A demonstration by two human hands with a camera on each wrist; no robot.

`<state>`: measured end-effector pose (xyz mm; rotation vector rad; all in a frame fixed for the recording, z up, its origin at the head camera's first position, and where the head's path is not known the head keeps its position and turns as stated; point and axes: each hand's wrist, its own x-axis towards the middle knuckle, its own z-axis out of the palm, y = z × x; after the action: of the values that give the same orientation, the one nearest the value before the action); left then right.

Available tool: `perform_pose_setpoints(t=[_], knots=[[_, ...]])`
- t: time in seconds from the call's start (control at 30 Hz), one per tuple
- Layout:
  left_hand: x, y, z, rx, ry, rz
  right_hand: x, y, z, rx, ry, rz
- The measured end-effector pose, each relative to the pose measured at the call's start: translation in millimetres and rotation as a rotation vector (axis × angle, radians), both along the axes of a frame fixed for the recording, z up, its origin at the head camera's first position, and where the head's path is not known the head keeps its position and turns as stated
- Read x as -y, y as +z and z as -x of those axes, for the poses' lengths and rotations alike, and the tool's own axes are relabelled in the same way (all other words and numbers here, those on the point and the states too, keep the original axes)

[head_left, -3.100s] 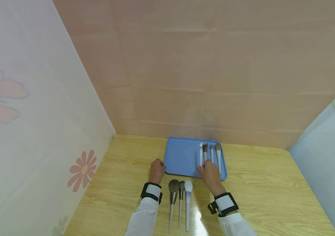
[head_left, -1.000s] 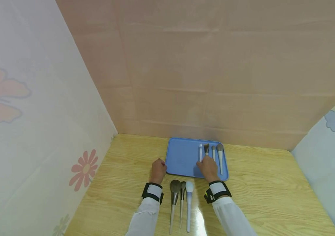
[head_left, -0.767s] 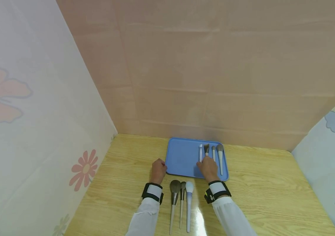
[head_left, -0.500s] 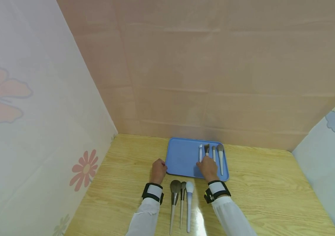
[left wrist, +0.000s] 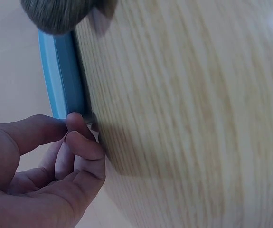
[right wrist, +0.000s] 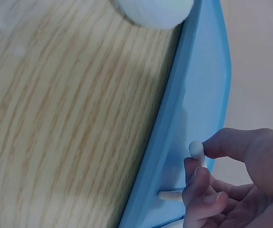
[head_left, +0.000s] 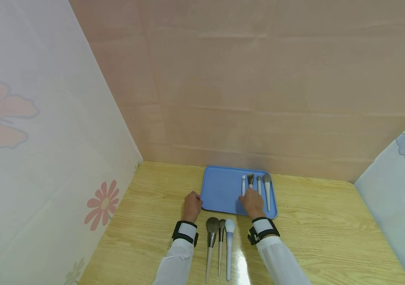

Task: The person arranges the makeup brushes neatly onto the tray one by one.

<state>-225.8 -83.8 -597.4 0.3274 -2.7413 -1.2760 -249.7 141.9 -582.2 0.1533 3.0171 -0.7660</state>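
Observation:
A blue tray (head_left: pixel 220 192) lies at the back of the wooden table. The thumb and fingertips of my left hand (head_left: pixel 192 206) pinch its rim at the near left corner; in the left wrist view, the thumb and index finger meet right at the tray wall (left wrist: pixel 62 76). Over the tray's right half, my right hand (head_left: pixel 253 202) pinches a slim white makeup brush (head_left: pixel 243 184) between thumb and index finger; its rounded handle end (right wrist: pixel 196 149) shows in the right wrist view. Beside it lie a dark fan-shaped brush (head_left: pixel 250 180), a small brush (head_left: pixel 259 185) and a fuller grey-headed brush (head_left: pixel 267 190).
On the table between my forearms lie a large dark brush (head_left: pixel 212 235), a thin dark brush (head_left: pixel 221 241) and a white-headed brush (head_left: pixel 229 237), heads toward the tray. A tan wall (head_left: pixel 259 118) stands behind, with patterned side walls (head_left: pixel 45 138) at both sides.
Since the earliest frame, my right hand has moved slightly forward over the tray and its wrist has swung left. The left hand keeps its place at the tray corner. The view has shifted slightly.

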Motion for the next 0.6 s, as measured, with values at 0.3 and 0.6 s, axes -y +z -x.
perform_pose_setpoints(t=[0.3,0.6], knots=[[-1.8,-0.2,0.4,0.012,0.004,-0.01,0.8,-1.1,3.1,0.004,-0.005,-0.004],[-2.9,0.5,0.6,0.016,0.007,0.004,0.6,-6.6,6.0,0.013,-0.011,-0.043]])
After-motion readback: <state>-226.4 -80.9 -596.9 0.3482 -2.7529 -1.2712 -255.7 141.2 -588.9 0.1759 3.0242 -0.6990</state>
